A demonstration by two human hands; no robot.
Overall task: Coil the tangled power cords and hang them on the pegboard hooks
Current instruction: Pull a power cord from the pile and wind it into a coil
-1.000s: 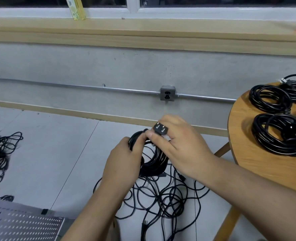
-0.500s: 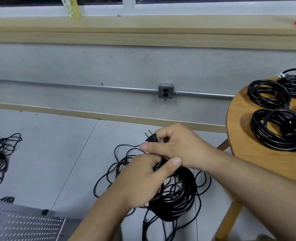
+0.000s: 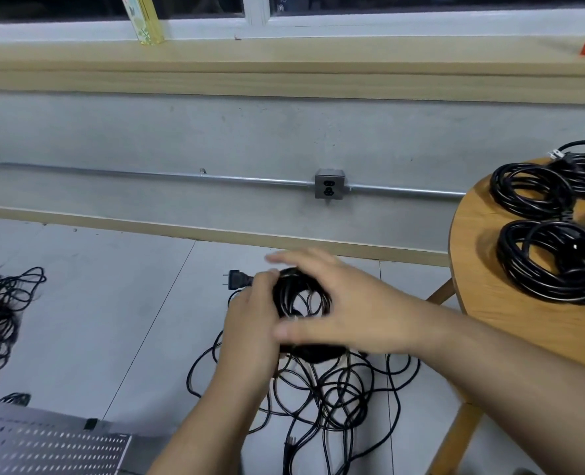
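Left hand (image 3: 250, 332): grips coiled cord (image 3: 301, 296), plug (image 3: 236, 280) jutting left.
Right hand (image 3: 347, 303): fingers straight over cord; contact blurred.

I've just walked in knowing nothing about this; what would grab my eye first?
Centre frame, two hands handle a black cord coil: the left hand grips it, its plug poking out leftward, while the right hand is spread open over it. Loose cord sprawls on the floor beneath, and finished coils sit on the round wooden table at right.

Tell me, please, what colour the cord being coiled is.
Black; the cord shows best in the head view.
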